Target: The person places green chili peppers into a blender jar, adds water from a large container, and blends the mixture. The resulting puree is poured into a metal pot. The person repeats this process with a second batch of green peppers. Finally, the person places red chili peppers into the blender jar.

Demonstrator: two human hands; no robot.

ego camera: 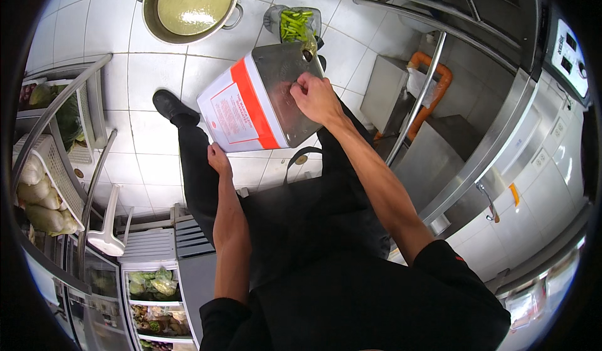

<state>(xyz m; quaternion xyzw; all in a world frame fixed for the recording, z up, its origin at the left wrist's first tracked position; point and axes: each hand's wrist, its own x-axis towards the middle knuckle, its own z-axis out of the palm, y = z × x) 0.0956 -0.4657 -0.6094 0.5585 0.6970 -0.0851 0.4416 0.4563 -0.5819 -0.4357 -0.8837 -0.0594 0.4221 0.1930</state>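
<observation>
A large rectangular metal tin (242, 108) with a white and red printed side is tilted in front of me. My right hand (316, 96) is closed at the middle of its metal top, where the handle is mostly hidden by my fingers. My left hand (219, 159) holds the tin's lower left corner. From the dark opening (307, 55) at the far corner, a clear yellowish liquid (309, 44) runs toward a see-through jug (273, 18). Cut green pods (295, 25) lie inside this jug, which is on the tiled floor. The tin hides part of the jug's near side.
A two-handled metal pot (146, 14) of pale yellow-green liquid (195, 3) stands on the floor. At left, a rack (61, 99) carries vegetable crates (56, 181). A steel table frame (437, 64) and an orange pipe (444, 87) are at right. My black shoe (169, 104) is beside the tin.
</observation>
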